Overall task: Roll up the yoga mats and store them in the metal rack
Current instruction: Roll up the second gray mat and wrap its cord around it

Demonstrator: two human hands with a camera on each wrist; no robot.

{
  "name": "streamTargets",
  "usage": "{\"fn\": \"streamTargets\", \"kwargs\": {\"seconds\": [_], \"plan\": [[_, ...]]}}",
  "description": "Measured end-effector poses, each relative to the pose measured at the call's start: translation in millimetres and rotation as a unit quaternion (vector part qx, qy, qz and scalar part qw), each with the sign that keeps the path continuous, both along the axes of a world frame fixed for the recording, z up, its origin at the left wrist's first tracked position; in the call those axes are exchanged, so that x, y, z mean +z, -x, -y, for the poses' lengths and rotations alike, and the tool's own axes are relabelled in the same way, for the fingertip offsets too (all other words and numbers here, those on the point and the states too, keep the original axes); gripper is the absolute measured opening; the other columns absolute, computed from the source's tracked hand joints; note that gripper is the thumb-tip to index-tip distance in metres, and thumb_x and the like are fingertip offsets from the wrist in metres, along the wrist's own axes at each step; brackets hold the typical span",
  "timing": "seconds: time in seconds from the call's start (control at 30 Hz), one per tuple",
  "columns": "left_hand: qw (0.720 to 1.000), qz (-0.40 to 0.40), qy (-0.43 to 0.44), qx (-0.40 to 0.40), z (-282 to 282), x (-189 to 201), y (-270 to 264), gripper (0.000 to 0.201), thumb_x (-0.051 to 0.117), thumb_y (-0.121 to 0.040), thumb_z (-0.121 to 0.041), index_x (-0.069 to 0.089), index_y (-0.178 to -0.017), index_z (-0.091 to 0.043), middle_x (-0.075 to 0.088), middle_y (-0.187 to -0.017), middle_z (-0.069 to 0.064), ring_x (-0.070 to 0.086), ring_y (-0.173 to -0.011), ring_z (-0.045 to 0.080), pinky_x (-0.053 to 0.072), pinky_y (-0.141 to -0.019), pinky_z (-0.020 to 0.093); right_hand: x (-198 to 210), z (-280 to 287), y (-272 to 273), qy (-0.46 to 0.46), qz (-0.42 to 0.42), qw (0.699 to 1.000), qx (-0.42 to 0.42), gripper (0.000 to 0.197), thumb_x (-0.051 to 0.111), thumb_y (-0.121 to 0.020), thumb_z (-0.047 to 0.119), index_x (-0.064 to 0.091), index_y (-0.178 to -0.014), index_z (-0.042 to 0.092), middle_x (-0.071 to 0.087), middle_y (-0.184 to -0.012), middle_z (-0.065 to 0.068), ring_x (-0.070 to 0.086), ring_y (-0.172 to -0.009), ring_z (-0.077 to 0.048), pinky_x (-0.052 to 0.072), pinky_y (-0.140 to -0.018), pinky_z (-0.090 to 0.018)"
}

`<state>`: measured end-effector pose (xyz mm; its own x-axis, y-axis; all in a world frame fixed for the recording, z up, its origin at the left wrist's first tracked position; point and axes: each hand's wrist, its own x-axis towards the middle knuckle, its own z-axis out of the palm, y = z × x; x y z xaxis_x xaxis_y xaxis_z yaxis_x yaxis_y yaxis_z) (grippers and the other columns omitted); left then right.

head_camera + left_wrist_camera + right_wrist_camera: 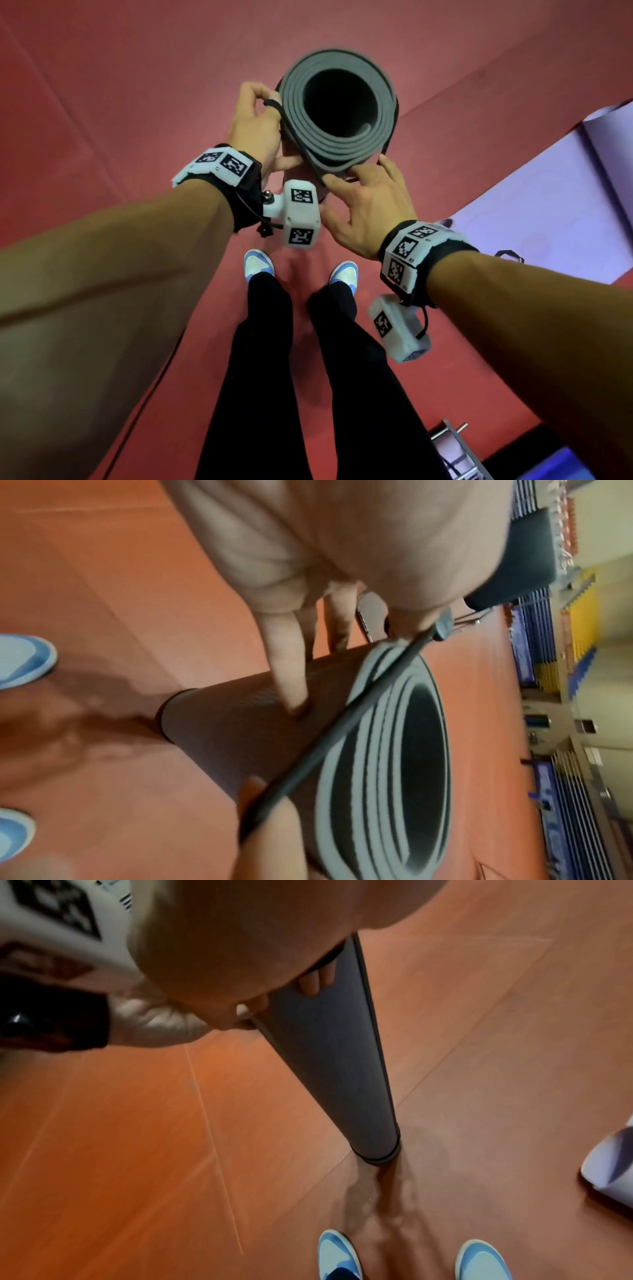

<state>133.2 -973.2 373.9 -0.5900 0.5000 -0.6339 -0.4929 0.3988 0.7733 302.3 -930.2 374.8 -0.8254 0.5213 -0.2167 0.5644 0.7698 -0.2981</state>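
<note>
A grey yoga mat (342, 152), rolled up, stands on end on the red floor in front of my feet, its hollow top facing me. My left hand (255, 120) is at the roll's left side and pinches a thin black strap (278, 109) that runs down along the rim. In the left wrist view the strap (342, 723) is stretched across the mat (232, 723), and one finger rests on its side. My right hand (359, 202) grips the near side of the roll. In the right wrist view its fingers curl on the mat's wall (332, 1056).
A light purple mat (548, 192) lies unrolled on the floor to the right, its edge (609, 1164) near my right foot. Part of a metal rack (455, 442) shows at the bottom right. Red floor stretches ahead and to the left.
</note>
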Motion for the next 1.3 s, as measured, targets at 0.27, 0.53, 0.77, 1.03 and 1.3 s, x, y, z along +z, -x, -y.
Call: {"fn": "streamTargets", "kwargs": {"seconds": [0.27,0.53,0.77,1.03,1.3], "plan": [[0.992,0.094,0.047,0.064,25,-16,-13,0.029,0.043,-0.096,-0.016,0.046,-0.068,-0.018,0.047,-0.058,-0.004,0.054,-0.074,0.014,0.058,-0.070,0.032,5,15,3,0.056,0.225,0.972,0.028,0.060,0.048,-0.086,0.047,0.040,-0.140,0.025,0.042,-0.141,-0.008,0.026,-0.138,-0.027,0.020,-0.111,-0.051],[0.983,-0.158,0.045,-0.085,37,-33,-14,0.019,0.057,-0.091,-0.037,0.057,-0.076,-0.027,0.067,-0.080,0.000,0.069,-0.086,0.020,0.061,-0.075,0.044,-18,7,10,0.165,0.283,0.945,0.013,0.084,0.055,-0.086,0.037,0.008,-0.155,0.030,0.009,-0.162,0.002,0.009,-0.148,-0.024,0.026,-0.113,-0.050],[0.973,-0.113,0.158,-0.124,14,-37,3,0.018,0.046,-0.086,-0.031,0.046,-0.069,-0.024,0.065,-0.088,0.009,0.068,-0.093,0.033,0.060,-0.081,0.043,-21,0,18,0.160,0.262,0.951,0.033,0.074,0.057,-0.084,0.035,0.024,-0.150,0.026,0.041,-0.147,-0.007,0.037,-0.136,-0.028,0.039,-0.105,-0.044],[0.963,-0.035,0.200,-0.176,18,-49,5,0.015,0.044,-0.099,-0.006,0.057,-0.093,-0.001,0.066,-0.093,0.015,0.064,-0.059,0.017,0.054,-0.052,0.027,-18,-5,-14,0.120,0.203,0.967,0.100,0.047,0.046,-0.087,0.031,0.056,-0.130,0.016,0.060,-0.129,-0.009,0.058,-0.111,-0.034,0.048,-0.088,-0.036],[0.983,0.005,0.147,-0.114,-2,-2,15,0.052,0.027,-0.097,-0.064,0.048,-0.131,-0.031,0.059,-0.113,-0.005,0.059,-0.095,0.016,0.053,-0.079,0.040,32,-53,-21,0.037,0.101,0.986,-0.126,0.033,0.042,-0.089,0.036,0.063,-0.103,0.014,0.067,-0.101,-0.014,0.060,-0.092,-0.039,0.045,-0.072,-0.036]]}}
